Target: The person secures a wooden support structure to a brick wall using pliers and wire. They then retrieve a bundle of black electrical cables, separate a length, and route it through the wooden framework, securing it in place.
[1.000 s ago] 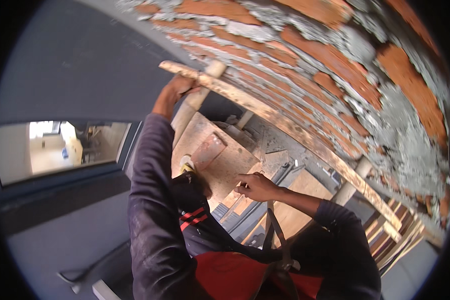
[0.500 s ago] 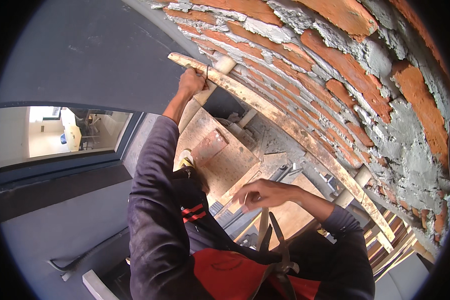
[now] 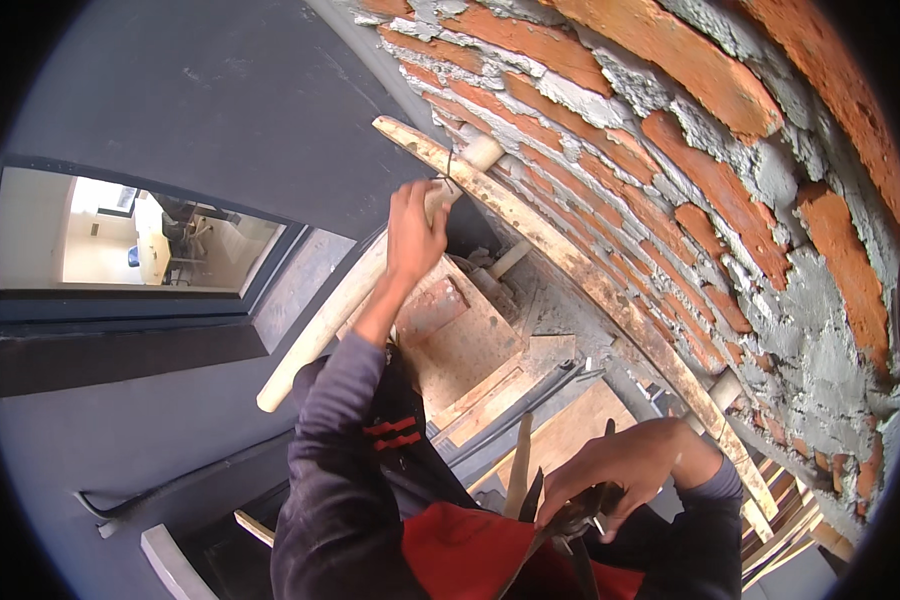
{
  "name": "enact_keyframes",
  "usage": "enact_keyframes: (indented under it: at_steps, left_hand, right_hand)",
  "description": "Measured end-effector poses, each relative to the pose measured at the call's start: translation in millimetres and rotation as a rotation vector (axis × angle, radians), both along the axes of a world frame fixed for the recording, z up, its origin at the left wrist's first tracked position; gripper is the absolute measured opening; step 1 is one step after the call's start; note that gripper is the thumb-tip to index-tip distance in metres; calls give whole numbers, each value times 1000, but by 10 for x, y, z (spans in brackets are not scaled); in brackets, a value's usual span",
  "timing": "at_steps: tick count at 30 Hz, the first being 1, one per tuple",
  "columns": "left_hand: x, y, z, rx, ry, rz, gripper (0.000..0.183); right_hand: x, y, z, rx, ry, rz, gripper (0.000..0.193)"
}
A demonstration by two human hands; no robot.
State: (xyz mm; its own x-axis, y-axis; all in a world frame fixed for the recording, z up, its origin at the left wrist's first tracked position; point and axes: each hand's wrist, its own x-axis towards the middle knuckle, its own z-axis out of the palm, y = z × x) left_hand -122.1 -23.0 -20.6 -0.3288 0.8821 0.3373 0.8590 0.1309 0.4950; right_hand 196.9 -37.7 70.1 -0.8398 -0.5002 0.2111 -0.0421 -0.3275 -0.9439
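Observation:
A long weathered wooden plank [image 3: 580, 255] runs along the brick wall. Near its far end it crosses a round wooden pole [image 3: 315, 355], and a dark wire [image 3: 448, 172] loops around the plank by the crossing. My left hand [image 3: 417, 235] is wrapped over the pole just below the wire. At my waist, my right hand [image 3: 625, 470] is closed around pincers [image 3: 575, 520] tucked there, their jaws partly hidden by the fingers. Beside them a pale wooden handle [image 3: 519, 465] sticks up from the red cloth [image 3: 450, 545] at my waist.
A rough brick wall [image 3: 710, 210] rises at right, a dark grey wall [image 3: 230, 110] with a window [image 3: 140, 235] at left. Below lie a board [image 3: 470, 350] with a brick [image 3: 432, 305] on it, planks and rubble. Another cross pole [image 3: 725, 390] meets the plank.
My left hand has slid from the plank's wire tie down onto the pole. My right hand has dropped from mid-air to the waist and closed on the pincers. The view has shifted slightly.

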Motion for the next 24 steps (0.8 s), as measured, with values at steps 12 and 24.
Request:
enact_keyframes:
  at_steps: [12, 24]
  left_hand:
    - [279, -410, 130, -21, -252, -119, 25]
    - [98, -527, 138, -35, -630, -95, 23]
  right_hand:
    - [-209, -209, 790, -848, -1, -1118, 32]
    - [-891, 169, -66, -474, -718, -1414, 46]
